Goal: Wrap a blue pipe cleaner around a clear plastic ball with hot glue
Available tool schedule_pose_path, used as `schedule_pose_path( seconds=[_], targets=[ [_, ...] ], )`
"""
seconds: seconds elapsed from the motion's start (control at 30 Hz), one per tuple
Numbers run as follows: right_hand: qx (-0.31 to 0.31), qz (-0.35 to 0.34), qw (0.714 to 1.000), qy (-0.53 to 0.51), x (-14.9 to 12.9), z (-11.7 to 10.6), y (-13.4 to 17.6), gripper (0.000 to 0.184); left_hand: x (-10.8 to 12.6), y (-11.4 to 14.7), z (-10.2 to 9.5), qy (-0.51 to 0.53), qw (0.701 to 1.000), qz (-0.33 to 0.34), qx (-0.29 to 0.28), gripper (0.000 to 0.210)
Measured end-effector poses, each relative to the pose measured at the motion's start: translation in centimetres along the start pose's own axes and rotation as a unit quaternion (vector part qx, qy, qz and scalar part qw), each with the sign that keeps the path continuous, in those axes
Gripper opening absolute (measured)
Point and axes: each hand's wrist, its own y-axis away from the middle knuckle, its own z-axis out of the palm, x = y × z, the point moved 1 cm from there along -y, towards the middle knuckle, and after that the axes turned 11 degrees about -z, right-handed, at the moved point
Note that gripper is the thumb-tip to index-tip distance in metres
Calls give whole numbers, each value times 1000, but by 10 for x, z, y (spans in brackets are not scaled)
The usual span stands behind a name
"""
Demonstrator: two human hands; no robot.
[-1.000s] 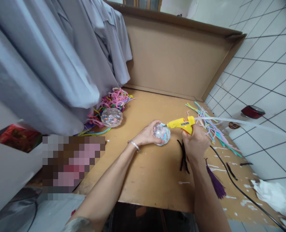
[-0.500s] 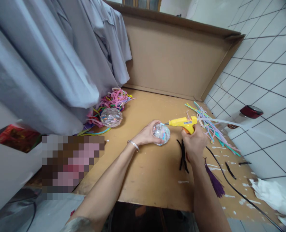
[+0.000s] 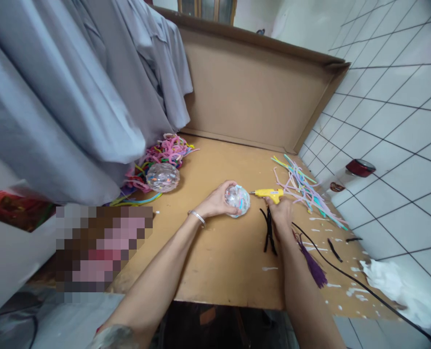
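Purple tassel (image 3: 314,267): slender threads, lying on the counter (image 3: 215,271).
Right grip (image 3: 281,211): closed round a yellow plastic glue gun (image 3: 271,193), its nozzle (image 3: 252,193) just beside the ball (image 3: 240,201).
Left grip (image 3: 221,199): grasping that clear, round, bumpy ball over mid-counter, likely from the left to leave its right side reachable.
Pastel stems (image 3: 304,186): thin, fuzzy, loosely heaped.
Cardboard panel (image 3: 251,92): upright, flat, perhaps a screen.

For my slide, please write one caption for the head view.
Left hand holding a clear, colour-flecked ball; right hand gripping a yellow hot-glue gun pointed towards it.
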Motion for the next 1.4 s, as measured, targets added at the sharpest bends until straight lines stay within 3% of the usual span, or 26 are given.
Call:
schedule_pose_path(
  seconds=[0.13,0.23,0.33,0.43,0.53,0.9,1.4],
  targets=[
    [25,-25,999,27,-1,-1,2,41,2,1,0,-7,1000,-5,0,89],
    [126,-126,984,8,-11,-12,4,29,4,3,1,-18,1000,-1,3,88],
    [228,-293,922,-109,-31,-25,13,23,5,3,3,-28,1000,10,8,87],
    [234,-397,873,-159,-51,-35,27,22,4,3,4,-47,998,26,15,88],
    [202,-455,854,-149,-61,-39,38,22,2,2,5,-64,997,43,23,88],
    [176,-473,857,-104,-60,-36,39,21,1,2,9,-100,993,57,27,90],
    [127,-417,873,-219,-63,-32,36,24,-1,2,8,-66,996,47,22,89]
  ],
)
